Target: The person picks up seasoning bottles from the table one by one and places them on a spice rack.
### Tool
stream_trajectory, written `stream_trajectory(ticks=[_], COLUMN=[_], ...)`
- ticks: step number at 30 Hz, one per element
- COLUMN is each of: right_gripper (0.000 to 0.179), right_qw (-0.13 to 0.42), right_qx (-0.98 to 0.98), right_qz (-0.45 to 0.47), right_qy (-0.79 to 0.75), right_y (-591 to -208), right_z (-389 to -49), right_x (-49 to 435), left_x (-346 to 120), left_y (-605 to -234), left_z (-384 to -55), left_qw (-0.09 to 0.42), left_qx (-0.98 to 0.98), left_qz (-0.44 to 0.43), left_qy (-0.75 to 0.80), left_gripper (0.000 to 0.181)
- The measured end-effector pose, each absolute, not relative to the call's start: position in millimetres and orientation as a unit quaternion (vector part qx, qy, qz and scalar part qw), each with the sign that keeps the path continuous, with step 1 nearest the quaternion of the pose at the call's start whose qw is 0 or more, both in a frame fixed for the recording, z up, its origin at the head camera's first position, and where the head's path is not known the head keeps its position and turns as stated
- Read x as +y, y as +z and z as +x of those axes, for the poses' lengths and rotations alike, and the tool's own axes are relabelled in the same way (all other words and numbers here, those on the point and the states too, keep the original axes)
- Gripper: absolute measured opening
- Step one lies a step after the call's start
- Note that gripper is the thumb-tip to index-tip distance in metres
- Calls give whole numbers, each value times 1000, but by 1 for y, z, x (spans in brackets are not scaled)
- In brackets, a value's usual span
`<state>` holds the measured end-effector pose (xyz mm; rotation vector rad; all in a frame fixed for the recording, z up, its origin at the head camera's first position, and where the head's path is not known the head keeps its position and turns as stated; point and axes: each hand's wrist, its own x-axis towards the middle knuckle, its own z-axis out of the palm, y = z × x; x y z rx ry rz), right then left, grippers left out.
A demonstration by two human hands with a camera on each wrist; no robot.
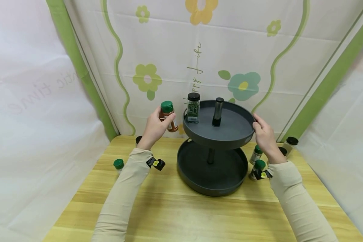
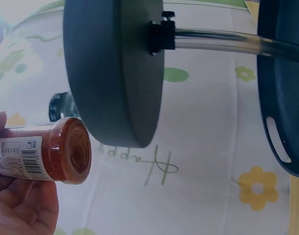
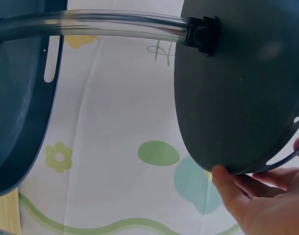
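Head view, from the far left: a green-capped jar point(image 1: 118, 164) stands on the desk point(image 1: 175, 215), partly covered by the left sleeve point(image 1: 118, 201). Farther back, a black top point(image 1: 138, 139) shows beside the left wrist, though too much is hidden to say what it belongs to. Next comes the left hand point(image 1: 155, 127), clamped on a red spice jar point(image 1: 172, 126) with a green cap, thumb and fingers on either side of it; the jar is held above the desk, slightly tilted, just left of the upper tray point(image 1: 233, 129). In the left wrist view its barcode label and round base are visible. A clear jar point(image 1: 193, 111) with a black lid and green contents stands upright inside that tray's left edge. A metal post point(image 1: 218, 109) rises from the tray's middle, and the lower tray point(image 1: 211, 190) sits on the desk underneath. At the upper tray's right rim, the right hand point(image 1: 266, 137) grips the edge by its slot. Beyond it, two green-capped bottles point(image 1: 256, 154) and two black-lidded containers point(image 1: 290, 143) stand, partly hidden by the right arm.
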<state>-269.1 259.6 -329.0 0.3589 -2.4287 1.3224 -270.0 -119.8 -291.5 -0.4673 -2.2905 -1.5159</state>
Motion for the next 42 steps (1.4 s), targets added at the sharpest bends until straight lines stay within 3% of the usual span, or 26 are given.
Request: stream_trajectory(ticks=[22,42], right_gripper=[54,54], right_qw=[178,188], right_qx=[-859,-861], right_qz=[119,113], right_qy=[465,460], right_y=[-331,-333], right_z=[-263,-261], right_x=[259,254], left_x=[-91,-72], left_y=[-259,-267], left_z=[-255,-267], left_qw=[172,178], left_qx=[-783,-781], left_qz=[-196,-223], left_qy=[-565,-556], left_gripper=[34,38])
